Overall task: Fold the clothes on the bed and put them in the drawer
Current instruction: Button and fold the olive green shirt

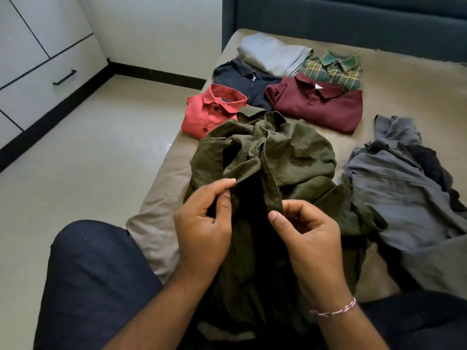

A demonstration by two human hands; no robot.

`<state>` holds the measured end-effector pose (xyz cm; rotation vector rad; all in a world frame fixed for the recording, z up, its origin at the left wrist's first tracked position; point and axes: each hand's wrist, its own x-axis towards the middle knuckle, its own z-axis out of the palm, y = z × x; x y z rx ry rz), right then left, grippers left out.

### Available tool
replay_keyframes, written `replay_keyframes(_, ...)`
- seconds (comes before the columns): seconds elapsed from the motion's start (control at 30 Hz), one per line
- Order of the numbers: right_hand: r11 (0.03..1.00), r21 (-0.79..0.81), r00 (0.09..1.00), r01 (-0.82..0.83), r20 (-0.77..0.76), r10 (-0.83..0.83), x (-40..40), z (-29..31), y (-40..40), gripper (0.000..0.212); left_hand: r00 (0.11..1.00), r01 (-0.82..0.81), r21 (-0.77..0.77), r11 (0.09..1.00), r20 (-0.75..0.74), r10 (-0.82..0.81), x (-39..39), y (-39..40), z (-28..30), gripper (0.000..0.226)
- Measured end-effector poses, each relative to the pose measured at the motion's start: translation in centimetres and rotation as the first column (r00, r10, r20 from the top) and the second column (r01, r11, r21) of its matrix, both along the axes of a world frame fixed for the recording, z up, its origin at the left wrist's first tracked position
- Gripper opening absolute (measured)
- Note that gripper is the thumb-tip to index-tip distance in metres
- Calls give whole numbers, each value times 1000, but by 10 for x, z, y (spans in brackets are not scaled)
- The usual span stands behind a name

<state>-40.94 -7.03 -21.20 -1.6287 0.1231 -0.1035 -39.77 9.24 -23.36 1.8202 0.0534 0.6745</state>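
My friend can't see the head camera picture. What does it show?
Two hands, the left hand and the right hand, pinch the front edges of a crumpled green shirt on a bed. Folded shirts lie behind it, and a grey heap of clothes waits on the right.

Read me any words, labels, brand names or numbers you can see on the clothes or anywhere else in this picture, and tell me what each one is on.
No text can be read anywhere in this view.
Maroon polo shirt: a small white neck tag shows inside the collar, too small to read.
Red shirt: a dark strip inside the collar may be a label, too blurred to read.
Olive shirt, held by both hands: no print visible.
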Motion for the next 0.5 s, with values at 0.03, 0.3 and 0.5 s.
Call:
replay_keyframes(0.03, 999, -25, 999, 29, 16, -29, -1, -1, 0, 9, 1000, -8, 29, 1000, 24, 7, -1, 2, 1, 24)
replay_keyframes(0.3, 994, 85, 992, 69, 103, -78, -8, 3, 8, 17, 990, 96, -67, 993, 112, -89, -22, -10, 11, 31)
replay_keyframes(0.5, 977, 169, 936, 131, 302, -178, -14, 12, 18, 38, 968, 218, -32, 975, 135, -212, -27, -15, 11, 28)
